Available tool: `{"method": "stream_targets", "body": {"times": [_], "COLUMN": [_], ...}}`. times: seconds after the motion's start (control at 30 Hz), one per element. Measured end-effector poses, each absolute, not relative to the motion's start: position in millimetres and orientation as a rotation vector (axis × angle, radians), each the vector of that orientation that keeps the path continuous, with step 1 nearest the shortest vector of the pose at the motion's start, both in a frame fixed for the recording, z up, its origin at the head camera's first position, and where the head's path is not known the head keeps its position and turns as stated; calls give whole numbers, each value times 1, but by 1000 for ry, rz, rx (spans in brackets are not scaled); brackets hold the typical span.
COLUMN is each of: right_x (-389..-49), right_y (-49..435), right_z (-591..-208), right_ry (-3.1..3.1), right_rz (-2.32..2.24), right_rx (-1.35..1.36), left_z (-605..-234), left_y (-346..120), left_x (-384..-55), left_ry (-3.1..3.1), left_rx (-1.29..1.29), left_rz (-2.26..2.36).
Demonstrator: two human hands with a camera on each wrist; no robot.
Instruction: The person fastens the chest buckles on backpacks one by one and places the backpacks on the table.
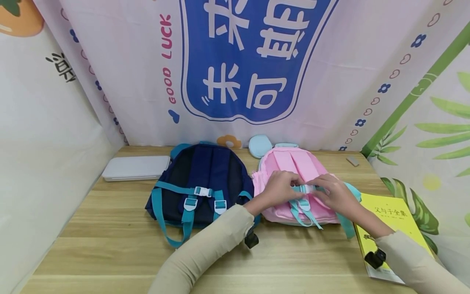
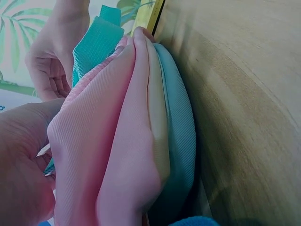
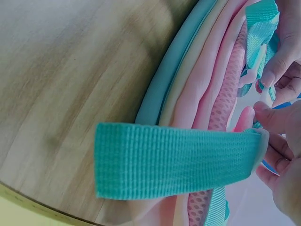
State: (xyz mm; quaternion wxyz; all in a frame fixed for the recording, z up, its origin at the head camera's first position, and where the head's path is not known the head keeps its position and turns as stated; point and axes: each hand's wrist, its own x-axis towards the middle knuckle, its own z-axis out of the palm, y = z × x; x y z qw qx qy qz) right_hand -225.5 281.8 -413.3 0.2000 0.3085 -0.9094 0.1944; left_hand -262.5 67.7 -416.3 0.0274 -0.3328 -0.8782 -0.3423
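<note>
A pink backpack (image 1: 269, 206) with turquoise straps lies on the table with its shoulder straps facing up. Over its middle, my left hand (image 1: 280, 185) pinches one side of a pale chest-strap buckle (image 1: 307, 188), and my right hand (image 1: 330, 191) pinches the other side. Both sets of fingertips meet close together at the buckle. The right wrist view shows the thumbs and fingers of the left hand (image 3: 286, 52) and right hand (image 3: 284, 146) around it. A loose turquoise strap (image 3: 178, 160) hangs over the bag's side there. Fingers partly hide the buckle.
A navy backpack (image 1: 200, 171) with a joined white buckle (image 1: 202, 191) lies to the left. Beyond it sits a grey case (image 1: 136, 167). A yellow book (image 1: 391, 218) lies under the right forearm. A light blue round pouch (image 1: 260, 146) and a small grey block (image 1: 353, 161) are at the back.
</note>
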Motion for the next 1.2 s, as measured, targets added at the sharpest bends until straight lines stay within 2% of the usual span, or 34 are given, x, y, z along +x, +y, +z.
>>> {"method": "stream_targets", "body": {"times": [0.63,1.2], "right_x": [-231,-232], "right_y": [285,286], "right_z": [-422,-422], "right_ry": [-2594,-2610], "right_rz": [516,593], "right_rx": [932,949], "left_z": [-418,-417], "left_y": [66,63], "left_x": [-263,-269], "left_ry": [-2787,-2814], "left_rx": [-1027,-1102], "left_rz": [-885,-929]}}
